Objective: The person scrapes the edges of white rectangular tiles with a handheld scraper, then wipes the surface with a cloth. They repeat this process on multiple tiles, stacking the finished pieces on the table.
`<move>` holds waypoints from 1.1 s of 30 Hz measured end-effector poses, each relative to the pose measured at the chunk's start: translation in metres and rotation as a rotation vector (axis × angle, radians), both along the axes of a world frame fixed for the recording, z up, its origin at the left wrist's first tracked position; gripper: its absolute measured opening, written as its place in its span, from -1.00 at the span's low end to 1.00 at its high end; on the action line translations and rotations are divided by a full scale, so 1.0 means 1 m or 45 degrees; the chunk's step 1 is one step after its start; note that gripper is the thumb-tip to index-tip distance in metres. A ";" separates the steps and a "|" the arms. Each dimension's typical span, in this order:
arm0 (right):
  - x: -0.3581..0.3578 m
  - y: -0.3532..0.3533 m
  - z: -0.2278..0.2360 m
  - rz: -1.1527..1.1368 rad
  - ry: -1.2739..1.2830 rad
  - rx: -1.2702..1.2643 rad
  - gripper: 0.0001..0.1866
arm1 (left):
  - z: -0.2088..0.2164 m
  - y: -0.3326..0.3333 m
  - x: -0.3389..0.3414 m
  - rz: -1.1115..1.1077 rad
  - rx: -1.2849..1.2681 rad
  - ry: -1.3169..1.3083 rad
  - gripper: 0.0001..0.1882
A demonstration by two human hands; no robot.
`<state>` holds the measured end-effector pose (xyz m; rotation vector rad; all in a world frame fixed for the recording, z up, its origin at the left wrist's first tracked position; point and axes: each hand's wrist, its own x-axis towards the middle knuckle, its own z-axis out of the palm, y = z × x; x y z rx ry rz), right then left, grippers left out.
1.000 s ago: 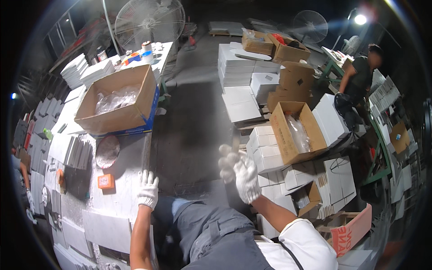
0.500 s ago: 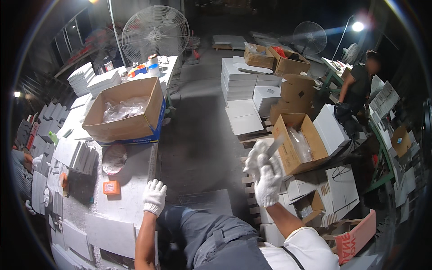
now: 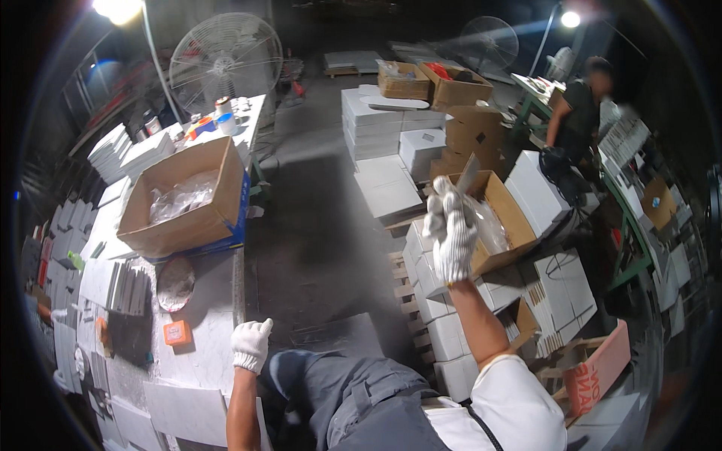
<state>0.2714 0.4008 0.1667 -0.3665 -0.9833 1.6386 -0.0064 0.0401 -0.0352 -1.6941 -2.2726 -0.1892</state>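
My right hand (image 3: 453,237), in a white knitted glove, is raised over the boxes on the right. It grips a flat, grey, pointed blade-like piece (image 3: 469,174) that sticks up past the fingers; its lower part is hidden in the glove. My left hand (image 3: 250,342), gloved the same way, is at the right edge of the worktable (image 3: 207,353). Its fingers are curled together with nothing visible in them. On the table nearby are an orange block (image 3: 177,332) and a round dish of whitish stuff (image 3: 176,284).
An open carton with clear plastic (image 3: 177,229) stands on the table, with white panels (image 3: 124,289) beside it. Another open carton (image 3: 515,225) and stacked white boxes (image 3: 451,338) are on the right. A dark floor aisle (image 3: 301,225) runs between. A co-worker (image 3: 579,113) stands far right.
My right hand has lifted higher and farther forward with the blade-like piece. My left hand has shifted slightly back and its fingers have curled. The whole view has turned a little to the right.
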 end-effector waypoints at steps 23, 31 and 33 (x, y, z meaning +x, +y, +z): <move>-0.028 -0.209 -0.182 1.539 -0.481 -0.797 -0.76 | 0.017 0.009 0.015 0.011 -0.107 0.030 -0.75; -0.035 -0.211 -0.221 1.424 -0.561 -0.911 -0.81 | 0.073 0.013 0.035 0.005 0.139 -0.223 -0.76; -0.036 -0.213 -0.226 1.414 -0.537 -0.912 -0.76 | 0.098 0.009 0.052 0.039 0.179 -0.453 -0.69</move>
